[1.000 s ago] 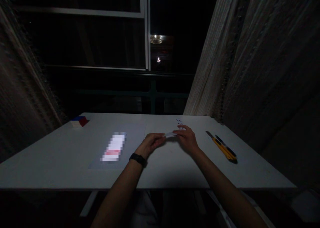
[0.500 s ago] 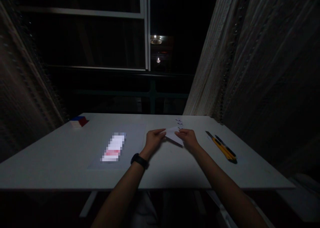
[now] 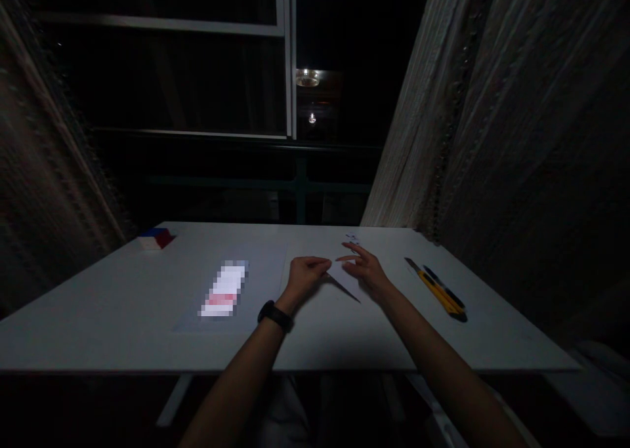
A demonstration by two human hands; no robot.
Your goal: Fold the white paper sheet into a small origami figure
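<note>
My left hand (image 3: 306,275), with a dark band on its wrist, pinches a small piece of folded white paper (image 3: 349,282) by its left corner. The paper is held above the table near the middle, one edge slanting down to the right. Over the paper's right part is my right hand (image 3: 367,267), its fingers spread and lifted. Whether the right thumb touches the paper I cannot tell. Small dark pen marks (image 3: 351,237) show just beyond the right fingers.
On the white table (image 3: 113,304) a lit phone (image 3: 224,289), its screen blurred, lies on a pale sheet (image 3: 268,264). A colored cube (image 3: 155,239) sits far left. To the right lie a yellow utility knife (image 3: 436,290) and a dark pen (image 3: 450,290). Curtains (image 3: 418,107) hang behind.
My right fingers have come off the paper's right edge and spread apart. The paper has tilted, its lower corner dropping, while my left hand keeps its pinch.
</note>
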